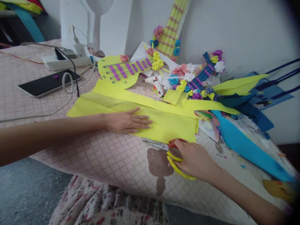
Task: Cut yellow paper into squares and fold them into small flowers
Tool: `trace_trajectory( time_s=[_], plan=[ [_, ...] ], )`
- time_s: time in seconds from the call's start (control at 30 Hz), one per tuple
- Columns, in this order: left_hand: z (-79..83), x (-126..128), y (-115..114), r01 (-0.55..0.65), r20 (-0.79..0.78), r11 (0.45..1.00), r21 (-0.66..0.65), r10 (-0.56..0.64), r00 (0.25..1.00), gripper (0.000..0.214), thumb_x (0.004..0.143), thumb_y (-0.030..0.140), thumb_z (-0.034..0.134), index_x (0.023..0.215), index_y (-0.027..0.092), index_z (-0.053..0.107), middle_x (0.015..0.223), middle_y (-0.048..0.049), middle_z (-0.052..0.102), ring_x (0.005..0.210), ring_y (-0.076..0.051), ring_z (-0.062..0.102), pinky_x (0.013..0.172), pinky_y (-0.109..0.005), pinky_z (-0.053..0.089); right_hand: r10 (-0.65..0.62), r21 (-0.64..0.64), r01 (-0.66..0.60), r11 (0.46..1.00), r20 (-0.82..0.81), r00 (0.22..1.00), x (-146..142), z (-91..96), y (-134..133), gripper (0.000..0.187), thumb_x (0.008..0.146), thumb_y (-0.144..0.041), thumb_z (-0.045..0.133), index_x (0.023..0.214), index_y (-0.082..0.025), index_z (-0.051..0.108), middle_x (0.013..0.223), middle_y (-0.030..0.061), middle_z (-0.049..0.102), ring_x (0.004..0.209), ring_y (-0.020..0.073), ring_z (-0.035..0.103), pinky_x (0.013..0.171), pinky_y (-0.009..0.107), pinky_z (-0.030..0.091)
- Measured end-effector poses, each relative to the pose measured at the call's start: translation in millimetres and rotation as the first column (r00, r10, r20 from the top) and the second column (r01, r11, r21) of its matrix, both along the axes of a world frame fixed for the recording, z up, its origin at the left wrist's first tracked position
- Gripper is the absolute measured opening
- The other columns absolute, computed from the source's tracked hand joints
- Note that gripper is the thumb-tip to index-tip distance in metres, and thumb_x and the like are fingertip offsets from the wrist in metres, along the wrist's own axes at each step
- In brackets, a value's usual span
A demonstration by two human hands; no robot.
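Flat on a large piece of yellow crepe paper (pixel 168 125) lies my left hand (pixel 127 121), fingers stretched to the right. My right hand (pixel 195 159) grips a pair of scissors (pixel 161 145), one handle red and the other yellow. The blades point left, just below the paper's front edge, and look slightly parted. Behind the sheet runs a long yellow strip (pixel 145 101), and a white glue gun (pixel 156 85) rests beyond it. Some fingers of my right hand are hidden behind its back and the handles.
Behind lie a yellow guitar-shaped cutout (pixel 117 70) and paper flowers (pixel 181 70). At left are a power strip (pixel 67 61), a dark tablet-like slab (pixel 47 83) and a loose cable (pixel 49 115). A blue strip (pixel 248 147) crosses the right side. The quilted cover (pixel 105 159) has a brown stain.
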State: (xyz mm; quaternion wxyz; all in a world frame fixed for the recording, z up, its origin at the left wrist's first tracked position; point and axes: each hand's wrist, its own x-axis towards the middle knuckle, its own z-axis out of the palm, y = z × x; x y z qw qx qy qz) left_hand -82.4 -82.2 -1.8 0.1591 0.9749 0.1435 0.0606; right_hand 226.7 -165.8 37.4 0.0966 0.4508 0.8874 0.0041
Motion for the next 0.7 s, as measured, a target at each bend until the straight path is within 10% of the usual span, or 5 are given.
trace_trajectory(
  time_s=[0.3,0.7],
  plan=[
    [17.0,-21.2,-27.2,-0.156,0.076,0.978,0.136,0.146,0.986,0.041,0.089,0.026,0.046,0.129,0.022,0.046,0.130,-0.0097,0.052,0.118,-0.022,0.047,0.105,-0.039,0.026,-0.191,0.081,0.205,0.975,-0.159,0.969,55.7,3.8,-4.0,0.028,0.078,-0.037,0.055,0.102,-0.022,0.054,0.093,0.0040,0.070,0.079,0.0218,0.067,0.065,0.031,0.048],
    [29.5,-11.9,-50.1,-0.167,-0.020,0.959,0.228,0.177,0.984,0.026,0.092,0.010,0.034,0.101,0.019,0.057,0.093,-0.0061,0.062,0.083,-0.017,0.054,0.080,-0.030,0.039,-0.291,0.235,0.414,0.879,-0.422,0.859,60.2,-10.2,118.9,0.031,0.078,-0.027,0.053,0.108,-0.018,0.055,0.109,0.0097,0.066,0.098,0.0248,0.062,0.075,0.034,0.048]
  ],
)
